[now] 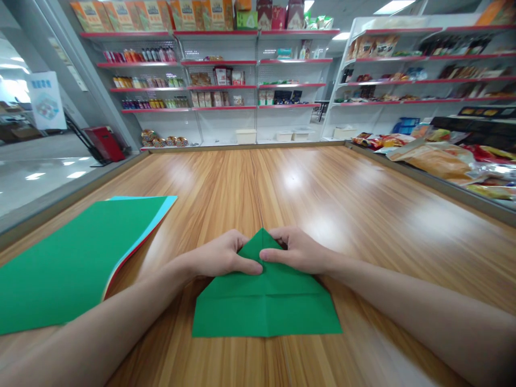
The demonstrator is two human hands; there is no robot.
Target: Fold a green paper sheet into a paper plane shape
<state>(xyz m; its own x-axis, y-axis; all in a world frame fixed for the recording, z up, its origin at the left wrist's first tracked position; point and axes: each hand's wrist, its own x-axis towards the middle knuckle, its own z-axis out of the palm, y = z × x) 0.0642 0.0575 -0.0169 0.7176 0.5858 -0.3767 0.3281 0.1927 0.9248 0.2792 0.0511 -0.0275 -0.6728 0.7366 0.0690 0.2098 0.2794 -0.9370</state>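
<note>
Folded green paper sheet (266,303): flat on the wooden table (363,215), close to the near edge, centred; far corners folded in to a point.
Left hand (220,255): fingers curled, thumb pressing the left flap of the sheet.
Right hand (296,250): likewise pressing the right flap; the two thumbs nearly touch at the centre crease.
Stack of coloured paper (72,263): green on top, near the left edge.
Snack packets (439,156): along the right edge.
Stocked shelves (226,80): beyond the far edge.
</note>
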